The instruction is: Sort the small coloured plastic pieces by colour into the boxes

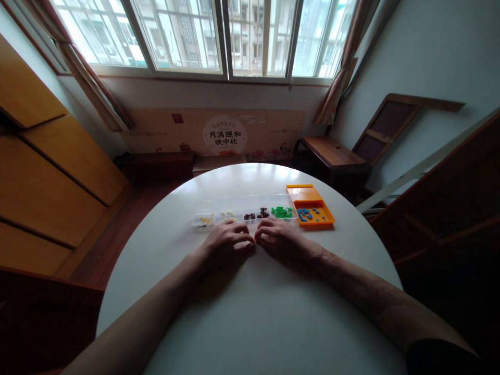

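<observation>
Left hand [226, 242] and right hand [282, 239] rest curled, fingertips nearly meeting, holding nothing visible, just before the clear divided tray [242, 204]; orange tray [312, 195] beside it.

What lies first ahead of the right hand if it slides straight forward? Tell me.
Probably the clear box of sorted pieces: the right hand points toward its brown pieces and green pieces. How much table separates them is unclear.

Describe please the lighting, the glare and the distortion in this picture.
Head view: the windows are overexposed and backlight the room; soft glare lies on the far part of the white round table; left hand and right hand are dim; corners fall dark; wide-angle bending curves the walls and forearms.
</observation>
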Tool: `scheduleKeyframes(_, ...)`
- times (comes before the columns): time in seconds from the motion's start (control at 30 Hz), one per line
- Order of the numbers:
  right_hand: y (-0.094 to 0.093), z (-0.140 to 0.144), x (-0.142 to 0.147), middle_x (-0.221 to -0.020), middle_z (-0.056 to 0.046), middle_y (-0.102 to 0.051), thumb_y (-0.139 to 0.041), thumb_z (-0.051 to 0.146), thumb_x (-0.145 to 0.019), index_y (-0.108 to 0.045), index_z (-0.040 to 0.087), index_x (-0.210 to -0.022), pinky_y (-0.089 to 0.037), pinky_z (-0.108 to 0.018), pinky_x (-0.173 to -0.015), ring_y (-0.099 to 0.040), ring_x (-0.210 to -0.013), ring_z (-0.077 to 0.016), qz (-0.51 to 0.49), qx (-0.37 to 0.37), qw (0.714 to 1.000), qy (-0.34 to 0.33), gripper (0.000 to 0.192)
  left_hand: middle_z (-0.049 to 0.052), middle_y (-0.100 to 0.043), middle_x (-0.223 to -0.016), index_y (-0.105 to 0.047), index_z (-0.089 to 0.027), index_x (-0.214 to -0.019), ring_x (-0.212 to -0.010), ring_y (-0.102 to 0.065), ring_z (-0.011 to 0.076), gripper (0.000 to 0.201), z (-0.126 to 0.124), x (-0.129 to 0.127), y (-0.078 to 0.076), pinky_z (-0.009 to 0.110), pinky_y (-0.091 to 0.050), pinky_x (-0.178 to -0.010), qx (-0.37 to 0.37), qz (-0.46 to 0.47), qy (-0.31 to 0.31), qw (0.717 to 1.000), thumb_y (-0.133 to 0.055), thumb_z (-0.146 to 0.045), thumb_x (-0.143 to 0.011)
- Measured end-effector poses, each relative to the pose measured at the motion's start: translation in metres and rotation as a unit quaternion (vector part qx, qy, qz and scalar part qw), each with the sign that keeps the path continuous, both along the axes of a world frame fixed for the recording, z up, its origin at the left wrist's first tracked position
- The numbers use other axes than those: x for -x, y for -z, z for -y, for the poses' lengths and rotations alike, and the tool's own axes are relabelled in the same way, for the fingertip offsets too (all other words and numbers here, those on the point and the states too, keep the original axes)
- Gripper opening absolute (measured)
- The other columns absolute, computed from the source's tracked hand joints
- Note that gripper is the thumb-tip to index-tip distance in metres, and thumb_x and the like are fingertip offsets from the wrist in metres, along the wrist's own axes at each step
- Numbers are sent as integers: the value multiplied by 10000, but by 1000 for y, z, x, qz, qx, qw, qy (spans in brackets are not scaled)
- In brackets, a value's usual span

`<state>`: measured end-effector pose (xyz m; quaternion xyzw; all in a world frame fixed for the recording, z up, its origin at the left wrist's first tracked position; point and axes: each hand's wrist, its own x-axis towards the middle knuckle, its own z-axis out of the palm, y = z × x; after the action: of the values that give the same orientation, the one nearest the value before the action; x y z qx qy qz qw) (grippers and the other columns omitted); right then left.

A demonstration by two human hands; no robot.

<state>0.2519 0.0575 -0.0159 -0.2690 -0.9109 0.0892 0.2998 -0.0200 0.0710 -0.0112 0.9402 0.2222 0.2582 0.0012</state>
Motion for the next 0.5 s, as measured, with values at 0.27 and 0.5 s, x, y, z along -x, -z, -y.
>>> scheduleKeyframes(0.27,-7,4,1,-1064,-69,-753,-633,185,-1086,-732,224,-1043,-564,-349,-912,-672,-1005,-222,8,-22,1000,3,115,17,-796,-974,-847,-273,-1013,-736,-683,127,199,-5,8,-13,310,-496,-792,-51,80,-130,987,-681,-354,-1086)
scheduleKeyframes(0.5,-9,6,-2,-1088,-72,-743,-641,207,-1090,-714,223,-1047,-571,-327,-856,-689,-971,-211,2,-9,1000,8,85,29,-791,-1015,-847,-234,-1095,-588,-568,111,276,-11,18,-20,366,-507,-835,-21,113,-279,953,-625,-398,-1103)
